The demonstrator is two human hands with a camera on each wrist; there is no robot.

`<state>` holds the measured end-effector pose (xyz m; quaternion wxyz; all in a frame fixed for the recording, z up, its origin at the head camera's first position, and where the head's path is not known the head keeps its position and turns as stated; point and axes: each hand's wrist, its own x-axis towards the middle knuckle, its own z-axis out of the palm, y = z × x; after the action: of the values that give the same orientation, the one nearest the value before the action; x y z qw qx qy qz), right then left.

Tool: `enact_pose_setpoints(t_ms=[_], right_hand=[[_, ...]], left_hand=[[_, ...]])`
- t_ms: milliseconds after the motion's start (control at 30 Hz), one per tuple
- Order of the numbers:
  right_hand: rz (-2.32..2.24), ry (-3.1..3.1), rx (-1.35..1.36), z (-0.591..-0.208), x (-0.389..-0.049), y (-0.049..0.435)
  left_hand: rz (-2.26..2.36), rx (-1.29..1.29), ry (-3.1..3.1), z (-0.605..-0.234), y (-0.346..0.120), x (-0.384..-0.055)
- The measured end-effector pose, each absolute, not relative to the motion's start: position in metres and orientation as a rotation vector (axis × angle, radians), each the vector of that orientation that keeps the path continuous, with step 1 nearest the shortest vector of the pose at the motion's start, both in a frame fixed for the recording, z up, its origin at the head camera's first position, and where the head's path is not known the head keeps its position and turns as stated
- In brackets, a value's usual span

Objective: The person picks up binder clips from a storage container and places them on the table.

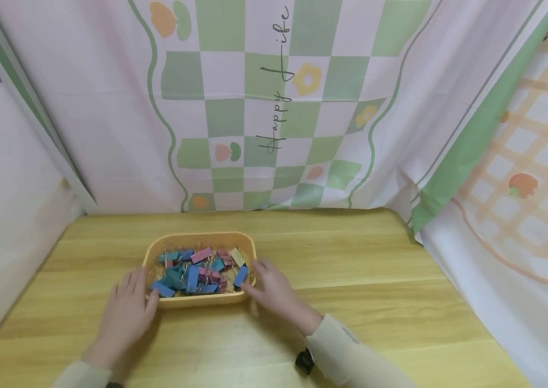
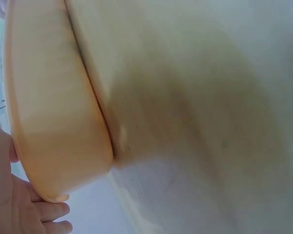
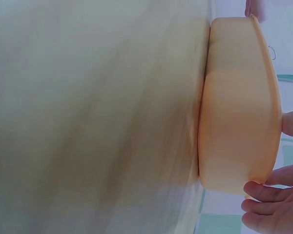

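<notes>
A yellow-orange plastic basket (image 1: 201, 302) sits on the wooden table, holding a heap of binder clips (image 1: 193, 279) in blue, teal, pink and pale yellow. At its left end my left hand (image 1: 127, 310) grips the rim, thumb by the near corner and fingers along the side. The opposite end is held by my right hand (image 1: 279, 293), its thumb at the near right corner. In the left wrist view, fingers (image 2: 51, 211) reach past the basket's rim. From the right wrist, the basket wall (image 3: 239, 102) shows with fingertips (image 3: 254, 190) at its corner.
The wooden table (image 1: 351, 280) extends to the right of the basket and in front of it. Behind stands a curtain (image 1: 274, 108) with green checks and lettering. More printed cloth hangs on the left (image 1: 7, 161) and right sides.
</notes>
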<state>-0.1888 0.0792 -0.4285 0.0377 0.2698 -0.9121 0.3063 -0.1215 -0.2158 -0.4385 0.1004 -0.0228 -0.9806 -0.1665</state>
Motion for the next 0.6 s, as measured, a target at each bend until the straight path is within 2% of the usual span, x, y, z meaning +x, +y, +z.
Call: enact_pose_setpoints(t_ms=[600], right_hand=[[0.837,-2.747,0.897,-0.429,-0.171,0.088]], left_hand=[[-0.481,-0.046,-2.902,-0.438,-0.209,-0.1]])
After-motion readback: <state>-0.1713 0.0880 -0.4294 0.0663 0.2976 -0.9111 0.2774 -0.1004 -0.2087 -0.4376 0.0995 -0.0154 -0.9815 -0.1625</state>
